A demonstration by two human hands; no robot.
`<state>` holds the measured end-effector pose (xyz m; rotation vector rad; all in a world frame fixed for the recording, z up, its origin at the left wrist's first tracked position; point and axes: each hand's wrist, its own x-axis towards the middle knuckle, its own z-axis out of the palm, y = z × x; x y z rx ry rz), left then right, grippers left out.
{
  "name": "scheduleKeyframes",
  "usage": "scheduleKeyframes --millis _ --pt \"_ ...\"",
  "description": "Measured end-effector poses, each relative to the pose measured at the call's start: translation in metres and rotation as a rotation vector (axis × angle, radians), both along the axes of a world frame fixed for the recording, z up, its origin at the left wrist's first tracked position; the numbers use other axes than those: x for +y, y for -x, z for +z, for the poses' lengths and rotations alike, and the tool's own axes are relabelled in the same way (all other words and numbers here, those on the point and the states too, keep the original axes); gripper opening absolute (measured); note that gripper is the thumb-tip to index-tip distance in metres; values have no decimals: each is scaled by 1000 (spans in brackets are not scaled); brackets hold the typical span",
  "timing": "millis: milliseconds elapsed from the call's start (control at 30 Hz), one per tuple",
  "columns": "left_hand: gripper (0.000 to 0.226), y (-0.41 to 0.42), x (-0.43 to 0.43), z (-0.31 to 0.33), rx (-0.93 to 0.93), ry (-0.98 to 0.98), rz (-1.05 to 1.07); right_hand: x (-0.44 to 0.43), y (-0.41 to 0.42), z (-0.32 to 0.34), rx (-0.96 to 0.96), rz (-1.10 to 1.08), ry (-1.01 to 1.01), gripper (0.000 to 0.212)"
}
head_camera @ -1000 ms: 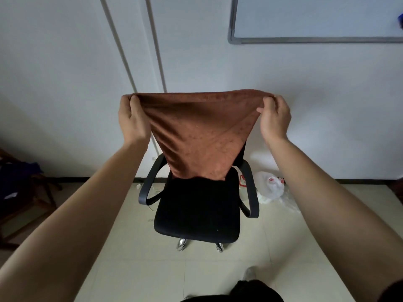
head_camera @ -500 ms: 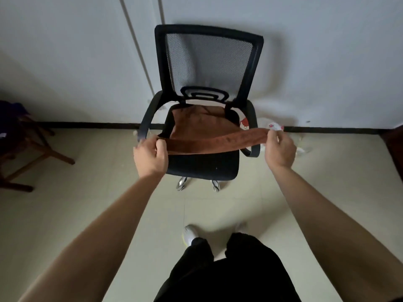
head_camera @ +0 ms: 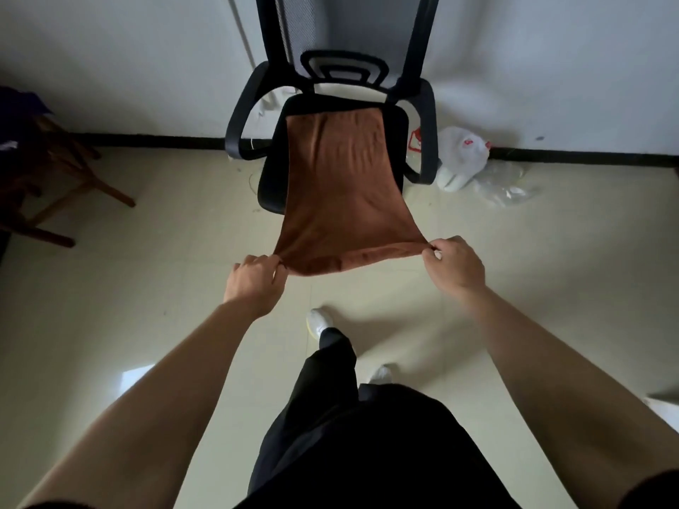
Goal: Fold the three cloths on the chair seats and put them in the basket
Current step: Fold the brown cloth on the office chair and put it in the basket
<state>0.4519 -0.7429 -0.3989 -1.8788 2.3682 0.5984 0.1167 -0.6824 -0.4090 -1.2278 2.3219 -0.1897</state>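
- Head view: a rust-brown cloth [head_camera: 341, 185] with a soft, matte, towel-like nap is stretched into a long trapezoid, narrow at the far end and flaring toward the person.
- Its far edge lies on the black padded seat [head_camera: 272, 178] of an office chair, close to the backrest. Its near edge hangs in the air past the seat's front, above the floor.
- Faint ripples run lengthwise through the fabric, and the near edge sags in a shallow curve with a thicker, darker hem.
- The left hand [head_camera: 253, 284] pinches the cloth's near left corner, fingers curled round it.
- The right hand [head_camera: 455, 266] pinches the near right corner between thumb and fingertips. The hands are wide apart and hold the edge taut.
- The chair has a grey mesh backrest [head_camera: 349, 23] in a black frame and curved black plastic armrests [head_camera: 239, 115].
- A white plastic bag [head_camera: 463, 152] with red print slumps against the wall right of the chair. I cannot tell what is in it. Crumpled clear film [head_camera: 503, 185] lies just beside it.
- A dark wooden chair [head_camera: 55, 178] stands at the left on the glossy pale floor tiles [head_camera: 147, 288].
- Black trousers [head_camera: 367, 435] and white shoes [head_camera: 319, 321] show below.
- Half a second ago the cloth was a narrow bunched band held over the seat's front. It is now spread flat along the seat, and both hands have drawn back toward the person.
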Motion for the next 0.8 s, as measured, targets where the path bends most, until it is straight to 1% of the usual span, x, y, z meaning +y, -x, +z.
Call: scheduleKeyframes --millis 100,267,400,533,700,800 --pt "28 2 31 2 -69 -60 -1 29 3 -6 -12 26 -9 34" --pt "27 3 56 -4 5 -158 187 51 9 -14 -38 47 -32 33" --pt "26 6 49 -9 35 -163 234 42 15 -17 -60 45 -23 32" --pt "26 7 12 -21 100 -169 317 7 21 -20 -64 54 -2 31" --pt "25 16 -68 -40 262 -253 565 -75 32 -33 -67 52 -4 31" --pt "28 23 -129 -53 339 -247 686 -133 37 -44 -70 34 2 31"
